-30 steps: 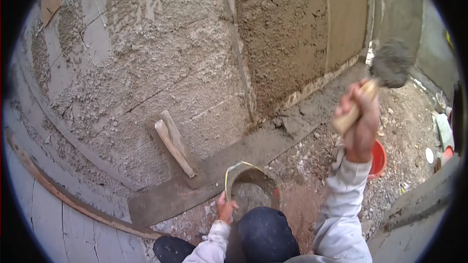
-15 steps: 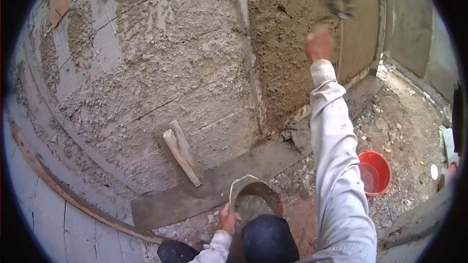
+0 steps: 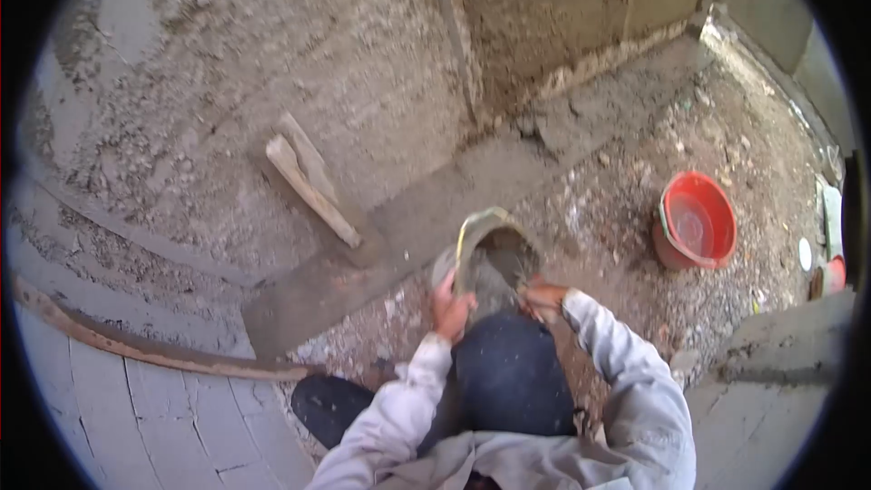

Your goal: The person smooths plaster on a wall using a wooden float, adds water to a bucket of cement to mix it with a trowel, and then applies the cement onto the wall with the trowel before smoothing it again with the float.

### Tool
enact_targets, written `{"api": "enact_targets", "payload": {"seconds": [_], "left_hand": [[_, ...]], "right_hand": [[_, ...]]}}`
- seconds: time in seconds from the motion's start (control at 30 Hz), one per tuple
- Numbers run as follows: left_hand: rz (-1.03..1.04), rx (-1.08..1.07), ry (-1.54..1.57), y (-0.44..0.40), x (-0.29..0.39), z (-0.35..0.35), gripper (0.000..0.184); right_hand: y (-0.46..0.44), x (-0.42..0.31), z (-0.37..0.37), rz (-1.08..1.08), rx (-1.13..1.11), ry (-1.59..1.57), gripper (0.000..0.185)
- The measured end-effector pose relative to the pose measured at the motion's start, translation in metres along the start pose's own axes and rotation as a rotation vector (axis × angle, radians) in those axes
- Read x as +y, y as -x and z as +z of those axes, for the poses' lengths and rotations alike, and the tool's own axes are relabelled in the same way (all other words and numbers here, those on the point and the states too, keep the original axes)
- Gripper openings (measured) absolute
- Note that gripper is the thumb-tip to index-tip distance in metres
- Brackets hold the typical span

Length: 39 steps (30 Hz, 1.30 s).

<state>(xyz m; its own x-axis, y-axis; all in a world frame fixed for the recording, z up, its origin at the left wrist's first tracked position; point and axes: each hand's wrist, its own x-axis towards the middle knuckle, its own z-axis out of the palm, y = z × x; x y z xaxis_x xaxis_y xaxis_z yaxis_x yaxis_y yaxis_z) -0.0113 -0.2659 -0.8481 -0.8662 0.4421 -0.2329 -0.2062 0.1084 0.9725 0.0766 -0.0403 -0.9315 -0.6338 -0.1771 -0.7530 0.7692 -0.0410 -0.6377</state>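
Observation:
A mortar bucket (image 3: 493, 214) with a pale yellowish rim stands tilted in front of my knees, with grey wet mortar inside. My left hand (image 3: 451, 308) is closed on the near left side of its rim. At the right side of the bucket, my right hand (image 3: 543, 298) is closed round the handle of a trowel, which is mostly hidden by the hand. The dark trowel blade (image 3: 510, 265) reaches down into the bucket. My dark-trousered knee covers the near part of the bucket.
A red bucket (image 3: 697, 222) stands on the rubble ground to the right. A wooden float (image 3: 313, 191) leans at the foot of the rough plastered wall (image 3: 299, 54). A flat board (image 3: 399, 249) lies along the wall base. A curved wooden strip (image 3: 163, 345) borders the left.
My right hand has come down from the wall with the trowel to the mortar bucket. My left hand stays on the rim. The view has tilted downward.

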Motion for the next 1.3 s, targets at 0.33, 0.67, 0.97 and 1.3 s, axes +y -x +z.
{"api": "enact_targets", "payload": {"seconds": [0.33, 0.67, 0.97, 1.3], "left_hand": [[-0.033, -0.284, 0.431, -0.022, 0.012, 0.066, 0.073], [-0.42, -0.124, 0.218, -0.004, 0.018, 0.053, 0.087], [-0.465, 0.141, -0.197, 0.071, 0.279, -0.165, 0.054], [-0.672, 0.596, -0.185, 0.304, 0.436, -0.275, 0.038]], "right_hand": [[0.121, 0.075, 0.021, -0.298, -0.487, -1.301, 0.035], [0.342, -0.096, 0.019, -0.769, 0.063, -1.445, 0.04], [0.502, -0.398, 0.011, -1.517, 0.968, -0.986, 0.032], [0.314, -0.599, -0.066, -0.742, 1.739, -0.519, 0.037]]}}
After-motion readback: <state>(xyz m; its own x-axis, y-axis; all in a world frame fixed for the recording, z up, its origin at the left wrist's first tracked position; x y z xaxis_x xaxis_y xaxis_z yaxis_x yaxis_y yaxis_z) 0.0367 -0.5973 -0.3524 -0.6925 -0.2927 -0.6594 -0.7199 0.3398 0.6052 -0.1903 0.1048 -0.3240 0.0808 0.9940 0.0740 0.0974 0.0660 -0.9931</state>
